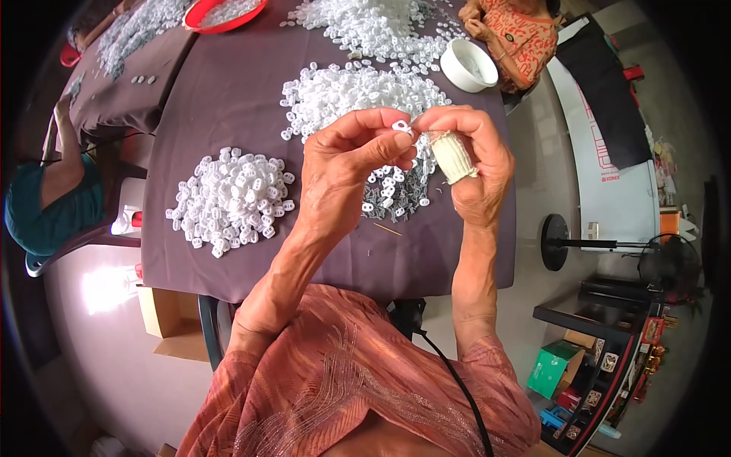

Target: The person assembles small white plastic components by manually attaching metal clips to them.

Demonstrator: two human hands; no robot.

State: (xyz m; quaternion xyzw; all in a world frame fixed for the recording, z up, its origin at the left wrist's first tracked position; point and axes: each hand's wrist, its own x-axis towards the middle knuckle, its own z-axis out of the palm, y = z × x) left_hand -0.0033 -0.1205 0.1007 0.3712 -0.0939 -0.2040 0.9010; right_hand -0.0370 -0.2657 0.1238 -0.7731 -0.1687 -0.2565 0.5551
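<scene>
My left hand pinches a small white plastic piece with holes between thumb and forefinger, raised over the table. Close against it, my right hand is closed, its fingertips meeting beside the piece; whatever they grip is too small to make out. A cream ribbed knit sleeve wraps my right thumb. Below my hands lies a partly hidden heap of white pieces mixed with thin grey bits. Left of my left forearm is a pile of similar white pieces; a larger white heap spreads beyond my hands.
A thin wooden stick lies on the brown-clothed table. At the far right stands a white bowl, near a person in orange. A red basin sits far left. Another person in teal is at the left table.
</scene>
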